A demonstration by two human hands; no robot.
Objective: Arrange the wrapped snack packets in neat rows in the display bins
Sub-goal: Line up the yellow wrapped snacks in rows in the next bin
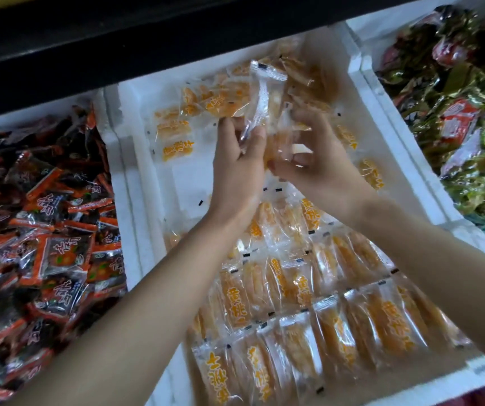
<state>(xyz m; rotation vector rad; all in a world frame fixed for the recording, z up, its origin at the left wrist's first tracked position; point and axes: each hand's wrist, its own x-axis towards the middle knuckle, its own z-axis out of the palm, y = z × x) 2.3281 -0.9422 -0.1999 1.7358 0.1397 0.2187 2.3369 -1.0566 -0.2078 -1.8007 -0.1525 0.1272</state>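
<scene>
**A:** What lies nearest us in the white bin (131, 200)?

**B:** At its near end the yellow snack packets (308, 303) lie in rows. They sit side by side with long edges together, overlapping a little, printed faces up. We judge that to be the finished part. Laid like that, the labels can be read and each row props the next.

**A:** And our hands?

**B:** Both hover over the middle of the bin, just beyond the last row. Our left hand (238, 159) has its fingers curled round the lower end of the held packets (264, 112), a small bunch in clear wrap that stands upright. Our right hand (320, 165) is curled too, with its fingertips closed on the same bunch. We think we hold it between both hands to square the edges before setting it down.

**A:** Where would it go?

**B:** Our guess is the bare white floor of the bin beneath the hands, next in line after the laid rows.

**A:** And farther in?

**B:** At the far end of the bin the loose packets (203, 104) lie at odd angles. Some are stacked, and a few strays sit along the right wall. That heap looks like our supply, not yet sorted.

**A:** And outside the bin?

**B:** To its left, against its wall, red-and-black packets (45, 230) lie heaped. To its right are green and gold wrappers (469, 112). Neither lot is in rows. Beyond its far wall runs a dark shelf edge (118, 39).
</scene>
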